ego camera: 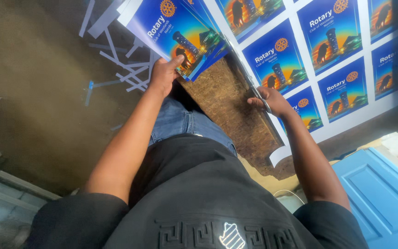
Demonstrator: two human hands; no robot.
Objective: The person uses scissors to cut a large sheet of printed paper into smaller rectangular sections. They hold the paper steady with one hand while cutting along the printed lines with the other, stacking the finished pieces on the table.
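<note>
from the head camera i saw the left hand (pixel 163 74) holding a stack of cut blue cards (pixel 176 32), thumb pressed on top and fingers curled under. the stack hung past the edge of the brown board (pixel 229 99), over paper strips (pixel 116 50) on the floor (pixel 38 101). the right hand (pixel 272 100) was closed around a thin cutting tool (pixel 258 93), its tip on the white edge of the big printed sheet (pixel 328 50), which lay flat on the board. a blue door panel (pixel 383 193) sat near the right elbow. i thought a good cut needed the blade kept along the white line, the sheet held flat, and the other fingers kept well away.
</note>
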